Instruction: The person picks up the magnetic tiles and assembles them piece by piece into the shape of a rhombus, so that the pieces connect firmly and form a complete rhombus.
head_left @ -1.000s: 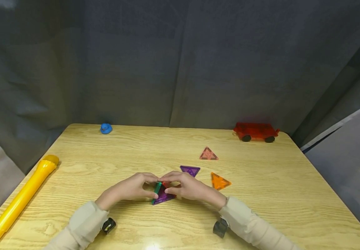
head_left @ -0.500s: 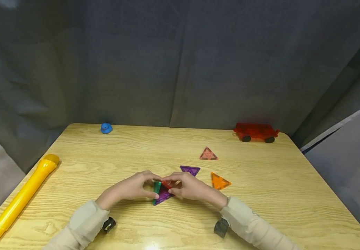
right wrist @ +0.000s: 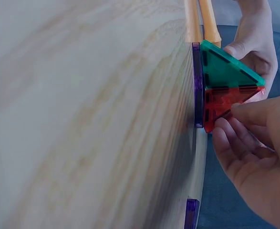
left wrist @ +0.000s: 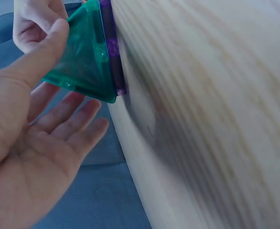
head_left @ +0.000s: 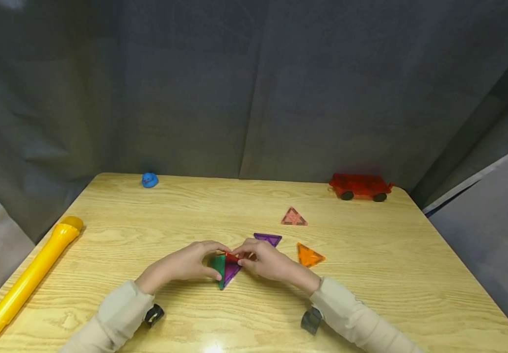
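Observation:
A green triangular magnetic tile (head_left: pixel 218 266) and a red triangular magnetic tile (head_left: pixel 231 257) stand on edge on a flat purple magnetic tile (head_left: pixel 232 270), meeting along one side. My left hand (head_left: pixel 188 262) holds the green tile between thumb and index finger; its other fingers spread below it in the left wrist view. With thumb and fingers, my right hand (head_left: pixel 265 262) pinches the red tile (right wrist: pixel 221 102) near its outer edge. A second purple triangle (head_left: pixel 268 238) lies flat just behind the right hand, partly hidden by it.
An orange triangle tile (head_left: pixel 310 255) lies right of the right hand, with a coral one (head_left: pixel 294 216) farther back. A red wheeled cart (head_left: pixel 360 187) stands at the back right, a blue toy duck (head_left: pixel 150 180) at the back left. A yellow toy microphone (head_left: pixel 33 277) lies along the left edge.
The green tile has turned so its face shows more, and the red tile has come against it at the top. The right hand's fingers have shifted onto the red tile's outer edge.

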The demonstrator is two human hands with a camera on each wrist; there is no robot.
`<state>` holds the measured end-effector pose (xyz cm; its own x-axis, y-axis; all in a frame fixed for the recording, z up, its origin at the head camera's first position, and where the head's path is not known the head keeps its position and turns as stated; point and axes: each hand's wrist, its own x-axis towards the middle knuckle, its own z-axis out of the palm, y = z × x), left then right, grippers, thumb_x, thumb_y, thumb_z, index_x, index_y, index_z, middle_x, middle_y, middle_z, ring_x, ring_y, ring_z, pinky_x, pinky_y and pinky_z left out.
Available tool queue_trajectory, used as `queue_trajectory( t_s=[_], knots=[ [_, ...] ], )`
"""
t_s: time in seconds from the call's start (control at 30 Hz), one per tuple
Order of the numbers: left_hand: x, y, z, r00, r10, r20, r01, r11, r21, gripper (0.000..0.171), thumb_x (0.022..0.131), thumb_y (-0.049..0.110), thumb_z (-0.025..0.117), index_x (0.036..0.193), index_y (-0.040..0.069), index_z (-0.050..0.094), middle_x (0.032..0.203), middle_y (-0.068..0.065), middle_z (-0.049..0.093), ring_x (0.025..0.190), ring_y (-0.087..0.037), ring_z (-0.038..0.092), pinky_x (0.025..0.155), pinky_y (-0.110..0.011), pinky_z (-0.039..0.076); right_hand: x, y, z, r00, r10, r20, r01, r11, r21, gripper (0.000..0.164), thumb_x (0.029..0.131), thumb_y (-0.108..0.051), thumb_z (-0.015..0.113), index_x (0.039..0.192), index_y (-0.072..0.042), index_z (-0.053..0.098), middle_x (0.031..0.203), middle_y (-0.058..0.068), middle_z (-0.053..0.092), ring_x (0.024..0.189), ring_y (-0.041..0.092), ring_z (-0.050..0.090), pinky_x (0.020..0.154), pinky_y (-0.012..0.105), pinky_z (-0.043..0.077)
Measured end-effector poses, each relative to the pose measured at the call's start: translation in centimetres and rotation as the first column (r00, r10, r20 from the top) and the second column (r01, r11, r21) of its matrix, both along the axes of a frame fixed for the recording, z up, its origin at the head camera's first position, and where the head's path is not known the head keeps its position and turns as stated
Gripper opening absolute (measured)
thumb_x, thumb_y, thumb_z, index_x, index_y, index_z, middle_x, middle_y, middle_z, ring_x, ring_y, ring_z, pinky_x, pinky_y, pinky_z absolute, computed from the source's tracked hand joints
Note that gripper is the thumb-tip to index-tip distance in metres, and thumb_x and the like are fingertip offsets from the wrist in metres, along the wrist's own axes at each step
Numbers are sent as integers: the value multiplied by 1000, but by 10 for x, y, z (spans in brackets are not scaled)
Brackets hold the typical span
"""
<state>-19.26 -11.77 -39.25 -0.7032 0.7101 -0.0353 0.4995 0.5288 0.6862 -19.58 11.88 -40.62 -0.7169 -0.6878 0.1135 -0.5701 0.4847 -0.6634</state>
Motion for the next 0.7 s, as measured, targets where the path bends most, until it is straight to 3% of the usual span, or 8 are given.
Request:
queue_trajectory(
  t_s=[0.23,0.43,0.6,0.7],
  knots=[
    [-1,-2,-2,999,-14,37,13,1000,26,58,85,18,71,136,5,48,133,-17,54,124,-35,49,101,-49,40,1,0,1,998,6,62,-5,1000,-11,30,92,-4,60,122,-1,63,109,9,63,97,21,60,81,21,50],
    [-3,-5,-5,1000,-21,11,21,999,24,50,87,19,68,132,5,52,128,-14,59,118,-30,55,98,-46,44,2,2,4,994,4,110,-5,1000,12,33,93,-3,59,126,-3,60,121,9,62,108,23,59,85,21,49],
    [-5,-6,-6,1000,-26,0,26,999,31,41,89,18,65,127,4,56,122,-12,62,113,-28,58,96,-44,46,3,6,7,994,-18,106,13,999,46,36,94,-7,58,130,-4,57,128,9,58,116,24,56,92,33,50],
    [-7,-7,-6,1000,-15,4,15,999,29,41,90,17,64,127,3,55,121,-14,62,112,-28,58,95,-44,46,3,9,9,997,-43,57,38,996,77,36,95,-10,58,131,-5,57,131,8,57,119,25,54,95,40,48]
  ],
)
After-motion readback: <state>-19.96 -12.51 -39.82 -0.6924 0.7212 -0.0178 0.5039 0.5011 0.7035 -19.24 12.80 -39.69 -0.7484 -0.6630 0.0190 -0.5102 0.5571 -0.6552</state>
